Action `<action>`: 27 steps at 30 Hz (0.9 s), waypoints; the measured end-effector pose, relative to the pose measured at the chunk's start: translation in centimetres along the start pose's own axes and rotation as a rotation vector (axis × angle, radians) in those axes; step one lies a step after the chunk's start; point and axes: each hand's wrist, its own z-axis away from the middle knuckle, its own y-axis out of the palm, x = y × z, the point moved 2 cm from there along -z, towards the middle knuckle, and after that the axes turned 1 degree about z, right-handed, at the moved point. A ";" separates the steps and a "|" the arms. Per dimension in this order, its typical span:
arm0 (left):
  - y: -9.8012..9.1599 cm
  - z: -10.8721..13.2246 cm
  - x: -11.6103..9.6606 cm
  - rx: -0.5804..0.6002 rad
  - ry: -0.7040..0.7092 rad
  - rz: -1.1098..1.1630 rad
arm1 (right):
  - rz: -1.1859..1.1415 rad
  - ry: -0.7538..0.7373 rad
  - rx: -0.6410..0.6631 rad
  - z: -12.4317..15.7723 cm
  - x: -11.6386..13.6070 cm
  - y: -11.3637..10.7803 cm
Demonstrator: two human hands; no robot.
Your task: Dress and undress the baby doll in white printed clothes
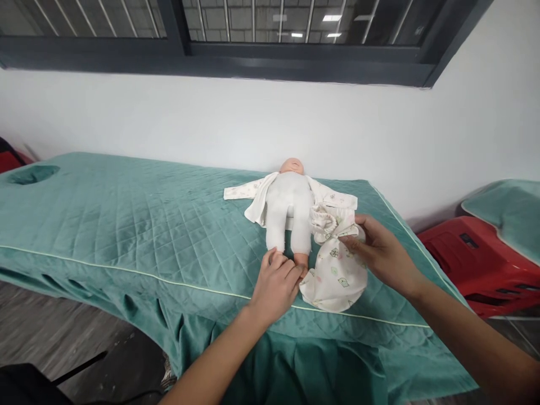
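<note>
The doll (290, 194) lies on its back on the green quilted cover (169, 225), right of the middle of the scene, head at the far side by the wall (211, 118) and feet towards the near edge. That layout probably suits someone standing at the near side, since it puts both legs within easy reach. Its pale jacket (335, 198) is on the arms, sleeves stretched out left and right, and the front lies open, perhaps so that the body and legs stay uncovered.

The left hand (276, 284) is at the doll's feet, its fingers bent together over them; it seems to grip the foot on the left (that foot is hidden under the hand, so how firmly I cannot tell), while its fingertips reach the foot on the right. Such a hold would steady the legs.

The right hand (386, 256) pinches a patterned garment (341, 275) between thumb and fingers, just right of the doll's legs. The cloth is bunched at the far end and fuller at the near end, which lies beside the foot on the right; pinching it near the gathered part presumably gives control of the fabric.

Beyond the cover's right edge stands a red plastic item (459, 256), with a green cloth (506, 211) partly over it.
</note>
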 end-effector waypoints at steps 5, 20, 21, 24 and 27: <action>-0.1 -0.5 -0.4 0.046 -0.005 -0.011 | -0.016 0.011 0.001 0.1 -0.2 0.0; -4.0 -1.0 3.1 0.011 -0.178 0.518 | -0.035 0.020 -0.023 0.6 -1.9 -1.2; -4.4 -1.0 3.8 -0.039 -0.238 0.561 | -0.052 0.034 -0.024 0.6 -1.8 -1.1; -5.6 -1.9 4.9 -0.151 -0.419 0.680 | -0.072 0.066 -0.010 0.5 -1.1 -0.1; -7.2 -4.2 4.2 -0.169 -0.403 0.824 | -0.119 0.046 0.037 -0.2 0.5 1.6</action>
